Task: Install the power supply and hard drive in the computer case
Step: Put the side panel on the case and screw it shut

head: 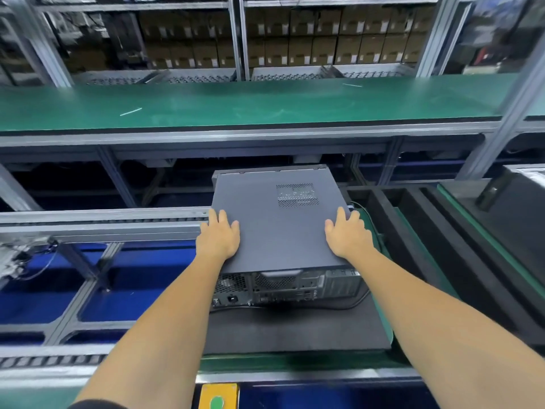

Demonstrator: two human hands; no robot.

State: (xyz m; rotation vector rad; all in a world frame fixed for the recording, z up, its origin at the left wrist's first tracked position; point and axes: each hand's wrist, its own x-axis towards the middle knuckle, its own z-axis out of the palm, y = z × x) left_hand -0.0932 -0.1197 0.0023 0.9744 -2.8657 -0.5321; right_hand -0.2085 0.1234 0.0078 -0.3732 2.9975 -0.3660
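Both hands, left (217, 237) and right (348, 236), lie flat and open on the case (277, 231), well apart. Case looks heavy, rigid, smooth; best gripped by side edges.

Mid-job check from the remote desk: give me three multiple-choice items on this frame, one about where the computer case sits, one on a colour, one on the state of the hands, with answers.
1. Where does the computer case lie?
A. on the far green conveyor belt
B. on a dark mat near the person
C. on a shelf among cartons

2. What colour is the long belt beyond the case?
A. green
B. red
C. white

3. How are the hands placed?
A. both hang clear of the case
B. one holds a screwdriver
C. both lie flat on the closed side panel

Answers: 1 B, the case rests on the dark mat with its rear ports facing the camera. 2 A, the belt surface is green. 3 C, the left hand and right hand lie with straight fingers on the panel's near corners.
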